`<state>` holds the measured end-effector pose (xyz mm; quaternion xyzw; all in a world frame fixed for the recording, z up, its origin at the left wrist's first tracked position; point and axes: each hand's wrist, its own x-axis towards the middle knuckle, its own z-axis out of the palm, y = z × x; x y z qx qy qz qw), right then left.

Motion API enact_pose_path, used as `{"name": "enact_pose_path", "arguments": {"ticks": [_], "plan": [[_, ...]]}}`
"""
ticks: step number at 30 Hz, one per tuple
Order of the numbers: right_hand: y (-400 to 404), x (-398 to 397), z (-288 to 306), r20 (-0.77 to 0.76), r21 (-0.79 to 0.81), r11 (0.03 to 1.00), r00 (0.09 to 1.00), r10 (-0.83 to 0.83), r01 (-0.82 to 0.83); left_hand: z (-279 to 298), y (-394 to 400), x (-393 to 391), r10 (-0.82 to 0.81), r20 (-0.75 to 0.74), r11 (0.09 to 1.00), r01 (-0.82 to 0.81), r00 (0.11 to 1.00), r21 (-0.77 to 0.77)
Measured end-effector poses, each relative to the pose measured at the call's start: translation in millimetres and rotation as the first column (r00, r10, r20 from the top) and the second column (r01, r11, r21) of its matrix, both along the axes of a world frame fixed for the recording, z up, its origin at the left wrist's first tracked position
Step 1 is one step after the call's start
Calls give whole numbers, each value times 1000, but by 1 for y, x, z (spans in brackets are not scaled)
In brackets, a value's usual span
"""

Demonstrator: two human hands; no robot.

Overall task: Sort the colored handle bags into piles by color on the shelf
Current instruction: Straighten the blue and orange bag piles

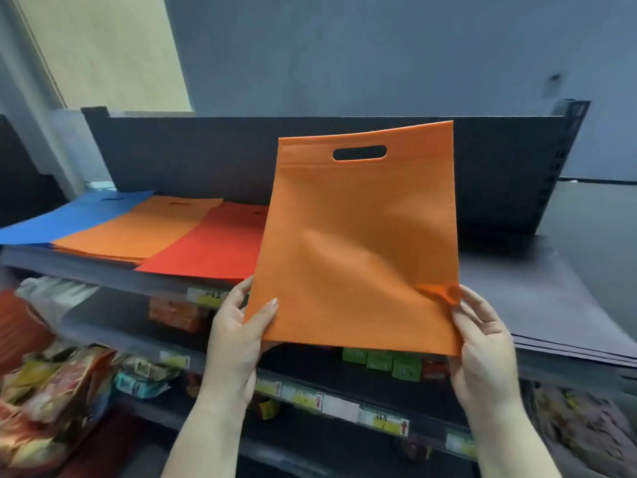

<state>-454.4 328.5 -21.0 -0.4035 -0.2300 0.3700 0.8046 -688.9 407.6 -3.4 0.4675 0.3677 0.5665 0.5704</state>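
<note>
Head view: both hands point(238, 334) point(482, 343) pinch orange bag point(355, 243); shelf labels point(382, 420) unreadable.

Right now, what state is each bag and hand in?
Held orange bag: upright, off the shelf, gripped at both bottom corners.
Left hand: pinching the bag.
Right hand: pinching the bag.
Blue pile: lying flat.
Orange pile: flat.
Red pile: flat.

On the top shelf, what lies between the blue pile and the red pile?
The orange pile lies between the blue pile and the red pile, seen in the head view.
</note>
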Motion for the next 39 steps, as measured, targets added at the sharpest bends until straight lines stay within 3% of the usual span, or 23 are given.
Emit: {"name": "enact_pose_path", "arguments": {"ticks": [5,13,17,23,29,33,37,39], "plan": [[44,-66,-3,123,-80,985,979,161,-152,-13,13,-79,282,-60,954,-273,958,126],[134,-173,4,379,-125,970,894,240,-208,-22,85,-200,526,-119,837,-488,842,248],[191,-233,12,508,-113,982,841,187,-150,-17,150,-265,590,-178,795,-527,788,300],[268,-306,24,751,-144,986,658,58,78,1,247,-341,661,-379,737,-468,647,488],[331,-341,25,901,-155,951,434,25,267,9,326,-376,602,-541,785,-309,587,537],[360,-348,19,940,-267,892,303,157,365,1,362,-382,519,-686,850,-220,511,479],[375,-350,11,903,-429,786,193,383,445,-7,381,-383,384,-873,923,-152,302,354],[375,-349,12,902,-425,770,149,405,476,-8,383,-381,428,-872,904,-128,238,409]]}}
